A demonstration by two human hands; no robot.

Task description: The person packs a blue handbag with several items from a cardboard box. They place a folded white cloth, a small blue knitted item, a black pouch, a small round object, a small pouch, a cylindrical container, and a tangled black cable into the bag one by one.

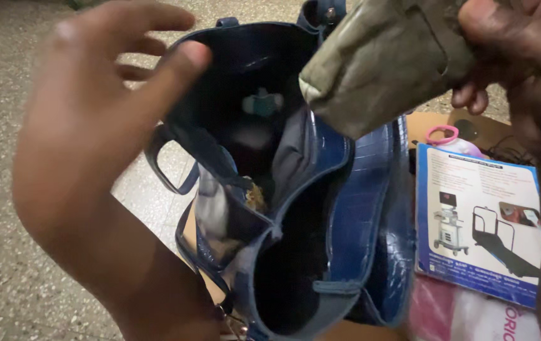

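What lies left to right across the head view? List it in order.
Left hand → blue bag, mouth open → leaflet with machine pictures. The olive cloth held by the right hand overlaps the bag's top, so it is left out of the order.

Speckled stone floor [5,278], brown cardboard box [431,120] resting on it

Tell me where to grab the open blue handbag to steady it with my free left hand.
Probably the near rim of the blue handbag, from the left: the left hand hovers open there, while the right hand holds the olive cloth pouch.
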